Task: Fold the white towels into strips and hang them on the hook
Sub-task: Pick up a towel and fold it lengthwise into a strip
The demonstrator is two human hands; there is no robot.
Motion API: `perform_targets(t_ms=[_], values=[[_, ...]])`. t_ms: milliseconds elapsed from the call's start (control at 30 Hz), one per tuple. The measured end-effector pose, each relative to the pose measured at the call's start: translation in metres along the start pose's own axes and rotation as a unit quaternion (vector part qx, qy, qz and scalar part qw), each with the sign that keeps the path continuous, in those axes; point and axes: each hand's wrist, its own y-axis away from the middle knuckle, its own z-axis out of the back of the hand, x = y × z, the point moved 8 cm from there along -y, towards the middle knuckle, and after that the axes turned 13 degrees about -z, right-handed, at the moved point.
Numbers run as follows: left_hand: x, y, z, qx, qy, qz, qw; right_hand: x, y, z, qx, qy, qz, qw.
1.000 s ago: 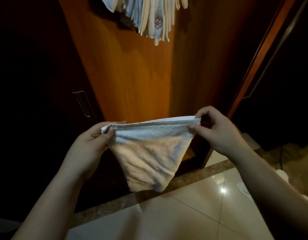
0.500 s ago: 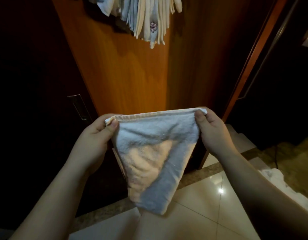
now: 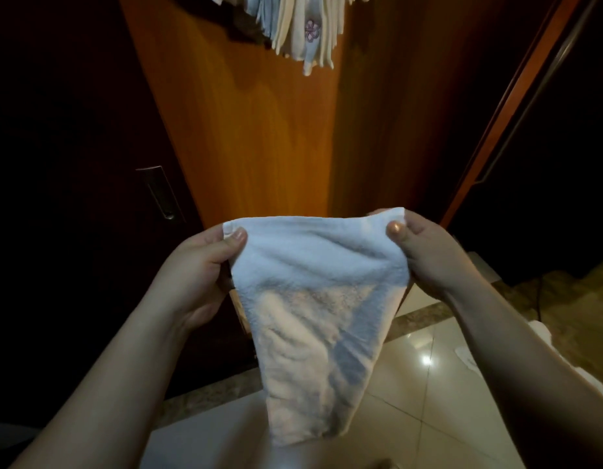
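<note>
Orange wooden door (image 3: 245, 137) stood behind everything, with a bunch of folded towels (image 3: 303, 25) hanging against it near its top. Below that bunch and in front of the door, the white towel (image 3: 313, 299) hung stretched between both hands, tapering down toward the glossy tiled floor (image 3: 425, 401). The left hand (image 3: 198, 269) pinched its upper left corner under the thumb, and the right hand (image 3: 428, 252) pinched its upper right corner likewise.

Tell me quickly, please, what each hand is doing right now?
Left hand: pinches the towel at its top left corner.
Right hand: pinches the towel's top right corner.
</note>
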Motion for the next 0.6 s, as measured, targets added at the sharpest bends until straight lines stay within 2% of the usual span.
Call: perform_targets(t_ms=[100,167,267,400,500,600], values=[[0.004,0.002,0.003,0.009,0.01,0.007,1.0,-0.02,-0.001,-0.014,0.131,-0.071,-0.078,0.986],[0.004,0.004,0.005,0.025,-0.001,0.004,1.0,-0.032,0.001,-0.022,0.191,-0.068,-0.123,0.972],[0.002,0.004,0.013,0.043,-0.036,-0.013,0.998,-0.046,0.003,-0.027,0.207,-0.056,-0.165,0.963],[-0.002,0.002,0.025,0.061,-0.059,-0.019,0.996,-0.046,0.008,-0.044,0.253,-0.181,-0.178,0.934],[0.006,-0.004,0.034,0.049,-0.11,-0.005,0.993,-0.054,0.002,-0.057,0.224,-0.237,-0.201,0.924],[0.022,-0.006,0.044,-0.032,-0.172,0.005,0.985,-0.074,-0.008,-0.067,0.133,-0.25,-0.234,0.93]])
